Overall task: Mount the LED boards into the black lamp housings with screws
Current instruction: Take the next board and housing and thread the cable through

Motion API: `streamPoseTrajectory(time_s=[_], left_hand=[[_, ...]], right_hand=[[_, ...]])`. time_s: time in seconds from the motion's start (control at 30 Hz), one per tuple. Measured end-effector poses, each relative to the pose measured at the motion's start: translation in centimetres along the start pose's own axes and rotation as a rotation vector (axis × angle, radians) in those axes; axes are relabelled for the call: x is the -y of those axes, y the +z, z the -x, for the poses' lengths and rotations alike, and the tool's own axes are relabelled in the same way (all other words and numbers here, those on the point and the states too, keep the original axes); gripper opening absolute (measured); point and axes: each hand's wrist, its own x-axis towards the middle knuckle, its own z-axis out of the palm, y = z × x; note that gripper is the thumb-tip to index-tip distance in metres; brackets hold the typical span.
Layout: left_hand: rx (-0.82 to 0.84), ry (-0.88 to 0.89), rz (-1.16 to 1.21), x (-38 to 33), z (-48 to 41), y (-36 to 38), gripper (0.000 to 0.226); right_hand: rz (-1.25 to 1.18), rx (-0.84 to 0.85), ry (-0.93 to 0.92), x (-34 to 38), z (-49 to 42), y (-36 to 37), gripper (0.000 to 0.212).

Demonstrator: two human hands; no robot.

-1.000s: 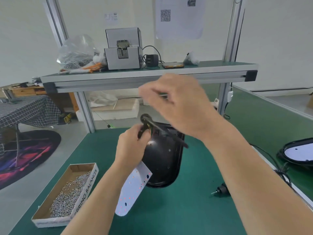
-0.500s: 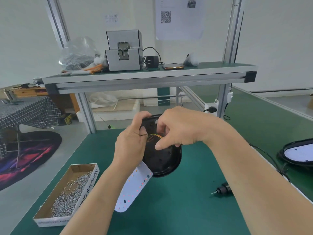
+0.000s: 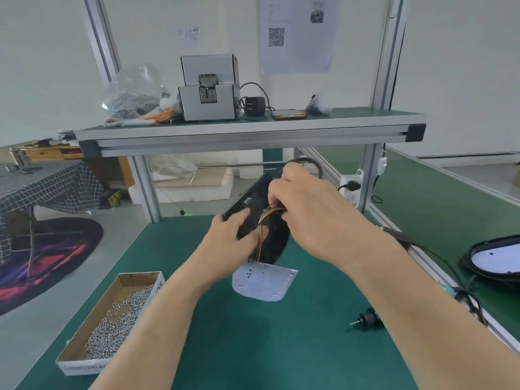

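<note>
Black lamp housing (image 3: 277, 243) is tilted up over the middle of the green mat (image 3: 253, 347), with the left hand (image 3: 230, 240) gripping its 8 o'clock edge and the right hand (image 3: 312, 209) pinching the coloured wires (image 3: 264, 219) at its 1 o'clock side. White LED board (image 3: 264, 282) dangles from those wires at the housing's 6 o'clock, outside it. Screws (image 3: 118, 325) fill a cardboard box (image 3: 84, 358) at 8 o'clock, a screwdriver (image 3: 367, 322) lies at 4 o'clock, and a second housing (image 3: 468, 264) sits at 3 o'clock.

Left hand (image 3: 229, 237) grips black housing (image 3: 274, 237); right hand (image 3: 306, 209) pinches wires (image 3: 263, 220) above LED board (image 3: 263, 281).
</note>
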Motion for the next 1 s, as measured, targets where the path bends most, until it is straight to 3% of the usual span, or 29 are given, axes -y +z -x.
streamPoseTrajectory(time_s=[0.07, 0.1, 0.23, 0.27, 0.33, 0.4, 0.57, 0.7, 0.83, 0.9, 1.0], left_hand=[[-0.004, -0.009, 0.228, -0.7, -0.1, -0.2, 0.021], [-0.033, 0.0, 0.331, -1.0, -0.1, -0.3, 0.028], [-0.018, -0.097, 0.591, -1.3, -0.5, 0.3, 0.094], [-0.036, -0.122, 0.689, -1.1, -0.4, 0.4, 0.096], [-0.093, -0.139, 0.87, -0.7, -0.3, 0.4, 0.073], [-0.14, -0.117, 0.868, -0.3, -0.2, 0.4, 0.056], [-0.517, 0.005, 0.17, 1.6, -1.4, 1.3, 0.053], [-0.641, -0.016, 0.103, 2.9, -2.8, 0.7, 0.051], [-0.618, -0.284, 0.162, 4.1, -5.1, -1.3, 0.062], [-0.602, -0.456, 0.34, 5.3, -6.6, -2.4, 0.061], [-0.488, -0.614, 0.645, 6.8, -8.0, -3.6, 0.01]], right_hand=[[-0.012, -0.076, 0.007, -0.4, -0.2, 0.9, 0.013], [-0.009, -0.091, 0.007, -0.6, -0.3, 1.5, 0.014], [0.006, -0.084, -0.011, -1.6, -0.1, 4.3, 0.016], [0.009, -0.083, -0.004, -2.0, -0.1, 4.8, 0.014], [0.012, -0.098, 0.027, -3.1, 0.0, 5.6, 0.013], [-0.033, -0.159, 0.059, -4.3, 0.3, 6.3, 0.016], [-0.259, -0.551, 0.055, -4.8, 0.9, 7.5, 0.024], [-0.413, -0.778, -0.018, -4.7, 0.5, 6.9, 0.025], [-0.92, -0.712, 0.041, -4.9, 0.3, 5.6, 0.035], [-1.099, -0.615, 0.045, -5.0, 0.3, 4.8, 0.035], [-1.269, -0.449, -0.028, -5.1, 0.6, 3.0, 0.033]])
